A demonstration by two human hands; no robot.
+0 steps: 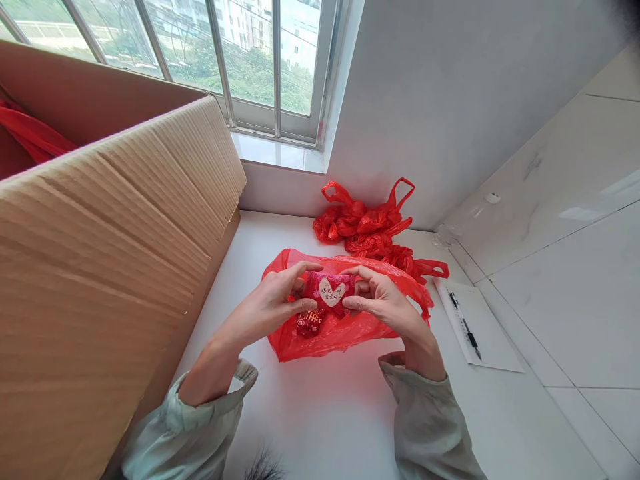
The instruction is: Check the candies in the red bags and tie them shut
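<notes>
Between my two hands is a small red and pink packet [331, 291] with a pale heart and dark Chinese characters on it. My left hand [280, 293] pinches its left end between thumb and fingers. At the right end, the thumb and fingers of my right hand [383, 297] close on it in the same way. Under the hands a thin red plastic bag [300, 348] lies spread on the white table. A darker red packet with gold characters [310, 323] rests on this bag, just below the held one.
Several knotted red plastic bags [370, 223] lie against the wall behind. A large open cardboard box [125, 247] fills the left side, red material [35, 137] inside it. To the right, a black pen [465, 327] lies on a white notepad [493, 343]. A barred window [260, 60] is at the back.
</notes>
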